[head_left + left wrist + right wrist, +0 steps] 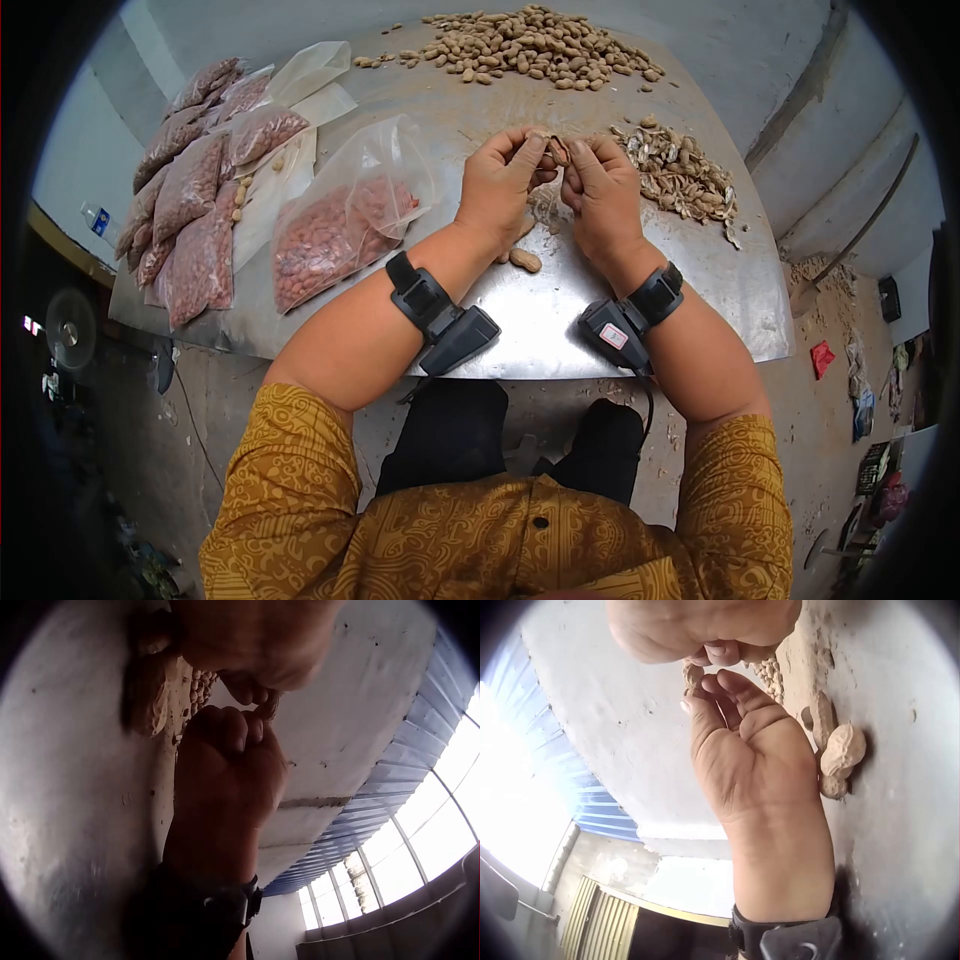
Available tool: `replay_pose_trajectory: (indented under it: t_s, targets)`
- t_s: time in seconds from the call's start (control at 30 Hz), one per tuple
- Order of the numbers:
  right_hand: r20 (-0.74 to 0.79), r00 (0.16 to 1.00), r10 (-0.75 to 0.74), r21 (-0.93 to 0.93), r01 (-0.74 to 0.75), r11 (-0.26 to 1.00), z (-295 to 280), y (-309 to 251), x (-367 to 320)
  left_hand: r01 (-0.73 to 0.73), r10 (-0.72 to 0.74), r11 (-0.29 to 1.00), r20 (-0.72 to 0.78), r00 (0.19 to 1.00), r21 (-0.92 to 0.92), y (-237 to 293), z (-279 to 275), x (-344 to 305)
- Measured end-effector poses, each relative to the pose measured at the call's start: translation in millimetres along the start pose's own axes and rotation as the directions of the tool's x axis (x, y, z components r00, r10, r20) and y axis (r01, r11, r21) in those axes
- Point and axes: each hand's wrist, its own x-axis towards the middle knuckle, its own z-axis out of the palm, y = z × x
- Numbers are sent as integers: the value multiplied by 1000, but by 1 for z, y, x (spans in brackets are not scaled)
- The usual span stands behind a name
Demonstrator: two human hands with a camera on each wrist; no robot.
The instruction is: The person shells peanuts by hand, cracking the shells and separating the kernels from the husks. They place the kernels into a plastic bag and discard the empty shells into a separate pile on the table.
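A cracked peanut point(559, 151) is held between both hands above the metal table, its shell parted and reddish kernel showing. My left hand point(497, 188) pinches one end between thumb and fingers. From the other side, my right hand point(607, 200) grips it with thumb and fingertips. In the right wrist view, the tan shell point(692, 677) shows at the left thumb tip, while the right hand's curled fingers partly hide it. Below the hands, several whole peanuts point(524, 260) lie on the table, also close by in the right wrist view.
Unshelled peanuts point(540, 45) are heaped at the table's far side. Empty shells point(690, 180) form a pile at the right. An open clear bag point(340, 235) of red kernels stands at the left, beside several filled bags point(190, 190). The table's front edge point(540, 378) lies near the person's knees.
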Motion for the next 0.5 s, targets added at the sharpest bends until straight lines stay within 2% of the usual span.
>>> replay_pose_trajectory:
  t_s: [0.1,0.2,0.3,0.4,0.5]
  targets:
    - [-3,991,-136,-431,121,894,-10,-4,7,34,-34,999,-43,999,2,4,-1,0]
    - [-148,938,-313,-701,124,702,-25,-21,20,101,-102,994,-14,995,-44,9,-3,-1]
    - [-100,923,-373,-730,187,658,-31,-34,23,187,-184,981,44,982,-58,9,-6,0]
    - [205,967,-151,-650,250,718,-20,-43,9,244,-223,966,199,954,-85,9,-6,-1]
    - [444,896,-26,-523,283,804,-14,-40,5,311,-298,950,222,929,-27,11,-10,-1]
